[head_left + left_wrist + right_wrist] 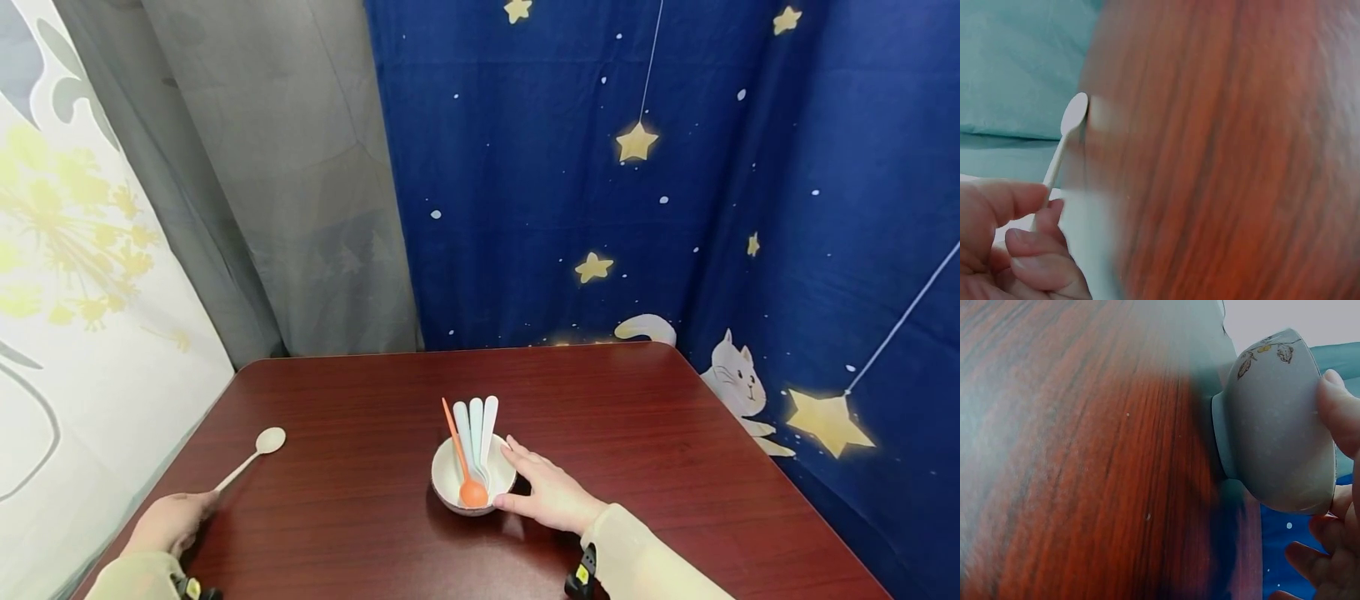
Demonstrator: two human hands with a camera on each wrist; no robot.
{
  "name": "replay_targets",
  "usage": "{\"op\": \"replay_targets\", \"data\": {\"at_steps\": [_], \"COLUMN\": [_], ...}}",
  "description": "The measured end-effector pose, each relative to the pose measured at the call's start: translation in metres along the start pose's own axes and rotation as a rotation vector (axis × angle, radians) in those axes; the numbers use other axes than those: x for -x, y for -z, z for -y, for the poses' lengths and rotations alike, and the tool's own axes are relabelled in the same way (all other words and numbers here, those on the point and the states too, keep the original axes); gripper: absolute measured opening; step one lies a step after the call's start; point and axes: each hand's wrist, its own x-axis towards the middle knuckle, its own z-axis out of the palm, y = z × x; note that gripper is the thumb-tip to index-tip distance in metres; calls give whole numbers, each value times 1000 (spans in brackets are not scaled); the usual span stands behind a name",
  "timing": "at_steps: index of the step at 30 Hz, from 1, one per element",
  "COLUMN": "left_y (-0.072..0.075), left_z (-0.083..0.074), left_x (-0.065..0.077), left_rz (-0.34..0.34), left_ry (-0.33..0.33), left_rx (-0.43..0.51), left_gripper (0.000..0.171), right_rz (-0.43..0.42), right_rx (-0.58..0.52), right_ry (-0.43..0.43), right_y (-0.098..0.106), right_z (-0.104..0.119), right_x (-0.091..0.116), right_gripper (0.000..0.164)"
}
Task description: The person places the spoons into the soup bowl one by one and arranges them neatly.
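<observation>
My left hand (172, 521) pinches a cream spoon (271, 440) by its handle, over the table's left side. In the left wrist view, thumb and fingers (1025, 197) close on the handle, and the spoon's oval head points away. A small white bowl (444, 479) sits upright mid-table; its outside, in the right wrist view, bears a leaf pattern (1266, 350). In it lean an orange spoon (473, 493) and several pale blue and white utensils (477, 417), handles up, ends partly hidden. My right hand (551, 492) rests at the bowl's right rim, fingers fairly straight, thumb toward the front.
The dark red wooden table (360, 400) has rounded far corners. Behind it hang a grey curtain (300, 167) and a blue curtain (525, 167) with stars. White patterned cloth (90, 350) borders the left edge.
</observation>
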Motion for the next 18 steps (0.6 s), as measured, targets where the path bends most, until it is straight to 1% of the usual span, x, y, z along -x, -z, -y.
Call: {"op": "replay_targets", "data": {"at_steps": [1, 5, 6, 8, 10, 14, 15, 17, 18], "left_y": [-1, -3, -4, -5, -4, 0, 1, 2, 2], "left_z": [0, -4, -5, -7, -8, -10, -10, -11, -11], "left_x": [0, -2, -3, -5, -6, -7, -7, -7, -6], "left_rz": [-15, -120, -135, -136, -80, 101, 139, 171, 165], "left_ry": [25, 144, 169, 218, 247, 301, 315, 328, 324], "left_rx": [70, 346, 420, 574, 730, 1054, 1117, 1213, 1250], "left_gripper": [38, 30, 28, 26, 28, 36, 38, 38, 37], "right_rz": [-1, -5, -5, -7, -9, -10, -10, -11, -11], "right_rx": [-1, 10, 14, 19, 17, 16, 16, 13, 12], "right_ry": [0, 5, 6, 9, 10, 12, 12, 13, 13], "right_y": [0, -1, -2, -2, -2, -3, -4, -4, -4], "right_z": [0, -2, -2, -3, -3, -4, -4, -4, -4], "right_x": [0, -1, -1, -1, -1, -2, -2, -2, -2], "right_gripper": [84, 84, 84, 84, 84, 84, 84, 84, 84]}}
